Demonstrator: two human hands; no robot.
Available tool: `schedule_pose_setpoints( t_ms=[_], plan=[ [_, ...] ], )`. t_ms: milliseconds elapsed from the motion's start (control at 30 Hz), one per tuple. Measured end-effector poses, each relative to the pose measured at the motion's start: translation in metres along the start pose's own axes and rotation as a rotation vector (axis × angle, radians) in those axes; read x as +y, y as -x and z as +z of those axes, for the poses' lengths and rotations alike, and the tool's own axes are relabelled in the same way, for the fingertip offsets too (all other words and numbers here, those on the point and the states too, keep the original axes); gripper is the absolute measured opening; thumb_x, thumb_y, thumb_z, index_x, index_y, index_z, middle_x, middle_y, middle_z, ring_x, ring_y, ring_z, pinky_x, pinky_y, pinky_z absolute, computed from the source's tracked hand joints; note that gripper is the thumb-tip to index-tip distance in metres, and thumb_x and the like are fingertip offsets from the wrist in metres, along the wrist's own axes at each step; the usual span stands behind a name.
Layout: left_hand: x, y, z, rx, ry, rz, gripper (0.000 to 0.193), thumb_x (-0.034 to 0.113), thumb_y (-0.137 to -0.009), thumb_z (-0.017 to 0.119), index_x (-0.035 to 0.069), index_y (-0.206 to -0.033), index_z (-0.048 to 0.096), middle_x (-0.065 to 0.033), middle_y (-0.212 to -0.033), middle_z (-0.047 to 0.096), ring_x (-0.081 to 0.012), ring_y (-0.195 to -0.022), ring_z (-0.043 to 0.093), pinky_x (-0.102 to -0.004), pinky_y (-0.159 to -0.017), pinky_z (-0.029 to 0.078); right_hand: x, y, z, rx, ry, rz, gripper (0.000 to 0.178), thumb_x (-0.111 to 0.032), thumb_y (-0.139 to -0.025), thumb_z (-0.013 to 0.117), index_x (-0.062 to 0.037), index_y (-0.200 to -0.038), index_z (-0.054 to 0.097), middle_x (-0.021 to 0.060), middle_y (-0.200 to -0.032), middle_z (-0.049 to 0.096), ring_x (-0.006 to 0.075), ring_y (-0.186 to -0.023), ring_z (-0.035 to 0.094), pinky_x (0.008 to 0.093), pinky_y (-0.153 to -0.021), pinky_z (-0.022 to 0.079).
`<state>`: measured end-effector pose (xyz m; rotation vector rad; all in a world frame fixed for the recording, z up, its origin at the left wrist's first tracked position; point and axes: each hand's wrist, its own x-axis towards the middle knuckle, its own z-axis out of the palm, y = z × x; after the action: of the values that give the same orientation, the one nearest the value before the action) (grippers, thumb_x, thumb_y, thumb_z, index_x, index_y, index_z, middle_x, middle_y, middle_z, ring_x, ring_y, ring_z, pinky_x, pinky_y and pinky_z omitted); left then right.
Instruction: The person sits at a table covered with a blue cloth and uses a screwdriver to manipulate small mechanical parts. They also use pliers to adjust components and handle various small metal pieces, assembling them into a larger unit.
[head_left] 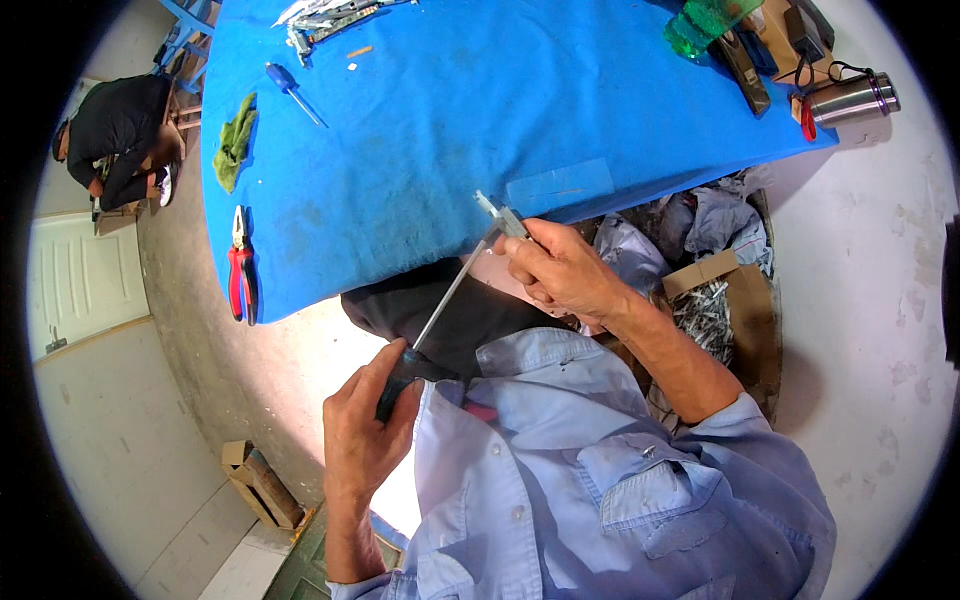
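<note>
My left hand (362, 425) is wrapped round the dark handle of a screwdriver (450, 298). Its long metal shaft slants up and to the right, and the tip meets a small grey metal part (508, 220). That part is pinched in the fingers of my right hand (563, 262), just over the near edge of the blue-covered table (420, 130). My right fingers partly hide it, so its exact kind and the tip's seating do not show. Both hands are above my lap, in front of my light blue shirt.
On the table lie red-and-blue pliers (242, 268), a green cloth (235, 143), a blue-handled screwdriver (296, 94) and piled metal parts (325, 22). A steel flask (855, 98) is at the right. Below stands a carton (750, 315) with metal scraps. Another person (118, 130) crouches far left.
</note>
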<state>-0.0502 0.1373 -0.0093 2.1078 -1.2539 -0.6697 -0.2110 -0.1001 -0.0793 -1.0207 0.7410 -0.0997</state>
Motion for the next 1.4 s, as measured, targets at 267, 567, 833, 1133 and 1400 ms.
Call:
schedule_pose_setpoints(
  t_ms=[267,567,833,1133,1400],
  plan=[
    [0.008,0.002,-0.003,-0.033,-0.063,-0.079,0.047,0.001,-0.088,0.078,0.003,-0.134,0.068,-0.0187,-0.096,0.076,-0.0256,-0.082,0.077,-0.0359,-0.072,0.059,0.007,-0.004,-0.004,-0.014,-0.052,0.028,0.029,-0.025,-0.111,0.054,0.0031,-0.110,0.059,-0.0029,-0.072,0.046,0.0031,-0.052,0.040,0.0231,-0.041,0.030],
    [0.008,-0.001,-0.001,-0.045,-0.124,-0.094,0.048,0.001,-0.088,0.078,0.004,-0.135,0.068,-0.0184,-0.097,0.077,-0.0244,-0.083,0.077,-0.0355,-0.070,0.059,-0.001,0.000,0.000,0.006,-0.013,-0.011,0.027,-0.024,-0.109,0.053,-0.0028,-0.093,0.060,-0.0034,-0.071,0.050,0.0058,-0.060,0.044,0.0258,-0.053,0.036],
    [0.019,-0.004,-0.010,-0.088,-0.362,-0.044,0.052,0.004,-0.090,0.078,0.009,-0.140,0.066,-0.0162,-0.089,0.073,-0.0268,-0.073,0.075,-0.0395,-0.062,0.058,0.011,-0.009,-0.006,0.053,0.366,-0.156,0.029,-0.022,-0.107,0.051,-0.0009,-0.089,0.059,0.0046,-0.071,0.057,0.0159,-0.064,0.053,0.0370,-0.060,0.044],
    [0.037,-0.014,-0.021,-0.105,-0.566,0.130,0.061,0.006,-0.086,0.081,0.007,-0.143,0.060,-0.0087,-0.076,0.061,-0.0240,-0.061,0.066,-0.0401,-0.052,0.052,0.008,-0.013,-0.010,0.101,0.605,-0.264,0.029,-0.022,-0.105,0.055,0.0062,-0.097,0.059,0.0292,-0.079,0.063,0.0452,-0.074,0.064,0.0508,-0.071,0.049],
    [0.069,-0.020,-0.024,-0.173,-0.695,0.097,0.058,0.005,-0.090,0.078,0.008,-0.143,0.056,-0.0081,-0.076,0.059,-0.0218,-0.060,0.064,-0.0395,-0.050,0.050,0.022,-0.016,-0.009,0.164,0.616,-0.316,0.033,-0.023,-0.105,0.059,0.0090,-0.095,0.060,0.0341,-0.079,0.065,0.0522,-0.078,0.066,0.0554,-0.068,0.050]
  ],
)
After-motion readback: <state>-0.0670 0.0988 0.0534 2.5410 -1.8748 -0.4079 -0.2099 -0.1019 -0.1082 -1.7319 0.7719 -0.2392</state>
